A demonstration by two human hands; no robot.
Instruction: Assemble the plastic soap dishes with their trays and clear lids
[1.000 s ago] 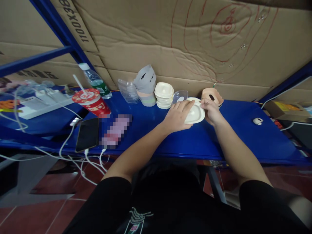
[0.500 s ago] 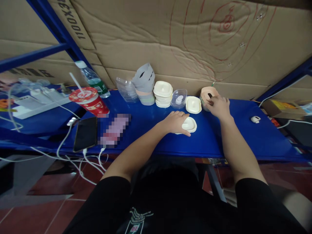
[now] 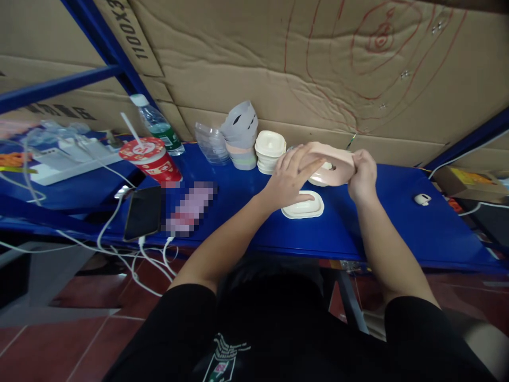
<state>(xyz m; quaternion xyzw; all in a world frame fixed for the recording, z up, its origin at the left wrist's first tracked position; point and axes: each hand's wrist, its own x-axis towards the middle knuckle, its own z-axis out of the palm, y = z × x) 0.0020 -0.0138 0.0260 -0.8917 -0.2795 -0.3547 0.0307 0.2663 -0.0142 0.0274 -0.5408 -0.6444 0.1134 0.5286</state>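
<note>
A pink paper sleeve (image 3: 344, 165) with a dark slot is lifted above the table, tilted. My right hand (image 3: 363, 175) grips its right end between thumb and fingers. Against the sleeve's left end rests my left hand (image 3: 288, 180), fingers stretched and thumb apart. Under the left hand lies a cream oval tray (image 3: 304, 211) on the blue table. Part of another cream tray shows beneath the sleeve, mostly hidden. A stack of cream trays (image 3: 270, 144) stands just behind my left hand.
Nested grey and pink sleeves (image 3: 240, 132) and clear plastic lids (image 3: 210, 143) stand at the back. Leftward are a red cup with a straw (image 3: 153, 159), a water bottle (image 3: 161, 127), a phone (image 3: 143, 212) and white cables. A white earbud case (image 3: 422, 199) lies at right.
My right hand has lifted the pink sleeve from the back right and brought it leftward. My left hand has risen off the cream oval tray and now touches the sleeve.
</note>
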